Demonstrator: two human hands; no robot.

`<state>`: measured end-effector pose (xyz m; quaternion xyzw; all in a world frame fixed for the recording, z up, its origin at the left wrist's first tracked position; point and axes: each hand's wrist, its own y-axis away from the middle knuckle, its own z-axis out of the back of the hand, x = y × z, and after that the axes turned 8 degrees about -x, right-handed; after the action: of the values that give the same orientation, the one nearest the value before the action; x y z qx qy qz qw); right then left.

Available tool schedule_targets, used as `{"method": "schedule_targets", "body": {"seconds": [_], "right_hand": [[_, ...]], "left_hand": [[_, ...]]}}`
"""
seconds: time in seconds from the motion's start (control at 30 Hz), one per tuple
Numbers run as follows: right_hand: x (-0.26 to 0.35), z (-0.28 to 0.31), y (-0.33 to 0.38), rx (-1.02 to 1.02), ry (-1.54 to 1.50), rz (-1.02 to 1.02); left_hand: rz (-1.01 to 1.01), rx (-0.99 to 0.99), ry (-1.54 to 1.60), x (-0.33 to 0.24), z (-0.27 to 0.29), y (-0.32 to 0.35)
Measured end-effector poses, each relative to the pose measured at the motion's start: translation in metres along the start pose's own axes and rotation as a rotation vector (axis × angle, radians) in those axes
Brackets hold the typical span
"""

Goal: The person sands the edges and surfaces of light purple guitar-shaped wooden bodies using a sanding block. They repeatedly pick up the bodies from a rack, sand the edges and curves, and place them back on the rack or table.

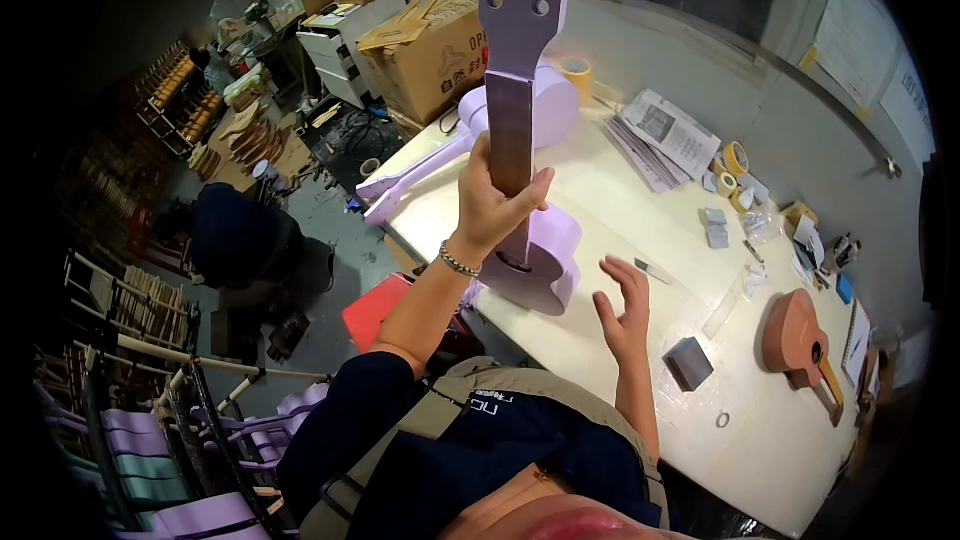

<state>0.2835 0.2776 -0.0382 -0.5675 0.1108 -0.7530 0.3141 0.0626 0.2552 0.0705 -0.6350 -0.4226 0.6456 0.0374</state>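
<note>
A lilac ukulele (530, 240) with a dark brown fretboard stands at centre; a terracotta ukulele (797, 332) lies lower right on the cream tabletop (650, 340), near a grey block (689, 362).
</note>
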Motion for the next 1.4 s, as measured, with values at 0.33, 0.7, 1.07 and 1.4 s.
{"method": "schedule_targets", "body": {"seconds": [0.33,0.7,1.07,1.4], "right_hand": [[0.043,-0.036,-0.104,0.263,0.15,0.108],[0.033,-0.061,-0.109,0.082,0.177,0.003],[0.038,-0.06,-0.107,0.075,0.207,-0.023],[0.032,-0.062,-0.111,0.095,0.226,0.014]], "left_hand": [[-0.007,0.498,0.071,0.044,-0.029,-0.021],[-0.331,0.215,-0.132,-0.029,-0.016,-0.057],[-0.12,0.444,-0.13,-0.05,-0.009,-0.088],[-0.424,0.404,-0.348,-0.045,-0.01,-0.087]]}}
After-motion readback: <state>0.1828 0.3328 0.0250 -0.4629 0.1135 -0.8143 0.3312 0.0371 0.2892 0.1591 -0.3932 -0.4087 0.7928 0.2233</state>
